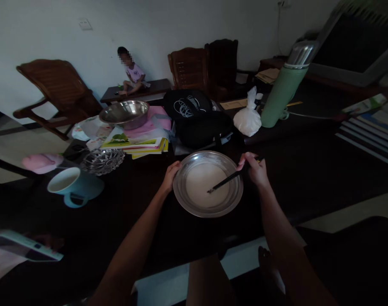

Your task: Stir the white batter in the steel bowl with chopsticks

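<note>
A wide metal bowl (207,211) stands on the dark table, holding a pale, whitish mixture (200,182) with a smooth-looking surface. At its left side, my left hand (171,175) grips the rim, fingers on the outer edge. My right hand (255,168) is closed around black chopsticks (227,180) at the bowl's right side. They slant down to the left, and their tips touch the mixture near the middle of the bowl. Beyond the bowl on the right sits a knotted clear plastic bag of white powder (247,121).
A green thermos (283,93), black bag (197,119), and second metal basin (125,112) on books (146,144) stand behind. Leftward are a blue mug (75,186), glass dish (103,161) and another person's hand with a phone (28,246). A person (135,73) sits by the wall.
</note>
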Demonstrator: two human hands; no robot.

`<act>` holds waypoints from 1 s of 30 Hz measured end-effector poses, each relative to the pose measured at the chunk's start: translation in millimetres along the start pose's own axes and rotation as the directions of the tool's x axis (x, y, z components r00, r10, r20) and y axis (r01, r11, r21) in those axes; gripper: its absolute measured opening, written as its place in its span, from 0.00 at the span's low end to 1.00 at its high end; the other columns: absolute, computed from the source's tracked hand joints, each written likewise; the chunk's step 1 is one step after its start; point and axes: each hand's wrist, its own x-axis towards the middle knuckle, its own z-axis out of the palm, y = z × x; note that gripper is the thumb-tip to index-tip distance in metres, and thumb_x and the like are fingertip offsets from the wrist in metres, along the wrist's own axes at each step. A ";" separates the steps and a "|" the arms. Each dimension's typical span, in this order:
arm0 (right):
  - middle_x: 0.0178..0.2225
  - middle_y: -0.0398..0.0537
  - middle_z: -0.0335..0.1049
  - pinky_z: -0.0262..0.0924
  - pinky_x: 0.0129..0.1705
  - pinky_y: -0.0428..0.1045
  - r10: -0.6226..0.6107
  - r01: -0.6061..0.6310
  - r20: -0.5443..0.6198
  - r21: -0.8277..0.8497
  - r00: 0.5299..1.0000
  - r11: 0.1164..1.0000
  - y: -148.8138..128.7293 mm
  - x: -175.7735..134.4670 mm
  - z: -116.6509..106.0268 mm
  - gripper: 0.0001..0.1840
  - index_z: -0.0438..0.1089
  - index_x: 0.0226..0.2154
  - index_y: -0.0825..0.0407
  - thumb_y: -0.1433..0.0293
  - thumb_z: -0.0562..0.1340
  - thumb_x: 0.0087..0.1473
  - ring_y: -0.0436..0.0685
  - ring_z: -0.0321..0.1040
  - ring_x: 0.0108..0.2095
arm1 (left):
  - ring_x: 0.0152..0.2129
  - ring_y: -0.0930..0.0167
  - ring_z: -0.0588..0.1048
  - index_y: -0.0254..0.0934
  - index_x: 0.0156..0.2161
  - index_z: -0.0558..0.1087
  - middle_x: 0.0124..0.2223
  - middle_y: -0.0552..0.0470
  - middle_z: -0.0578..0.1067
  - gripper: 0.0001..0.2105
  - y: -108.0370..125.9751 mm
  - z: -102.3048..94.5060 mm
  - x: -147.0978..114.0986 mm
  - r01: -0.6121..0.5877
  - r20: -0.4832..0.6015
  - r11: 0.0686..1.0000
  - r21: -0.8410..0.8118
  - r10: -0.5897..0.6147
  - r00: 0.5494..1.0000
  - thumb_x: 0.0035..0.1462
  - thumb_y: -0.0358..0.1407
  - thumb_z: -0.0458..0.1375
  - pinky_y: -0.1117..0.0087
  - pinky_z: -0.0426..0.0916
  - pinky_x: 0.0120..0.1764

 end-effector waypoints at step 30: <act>0.18 0.44 0.74 0.68 0.35 0.52 -0.021 0.020 -0.017 -0.017 1.000 1.000 -1.3 -0.8 2.8 0.24 0.75 0.22 0.48 0.47 0.64 0.55 0.56 0.71 0.22 | 0.21 0.76 0.59 0.38 0.22 0.63 0.22 0.59 0.61 0.18 -1.5 -0.6 1.0 0.017 -0.024 1.000 -0.004 -0.018 1.000 0.42 0.45 0.66 0.74 0.56 0.25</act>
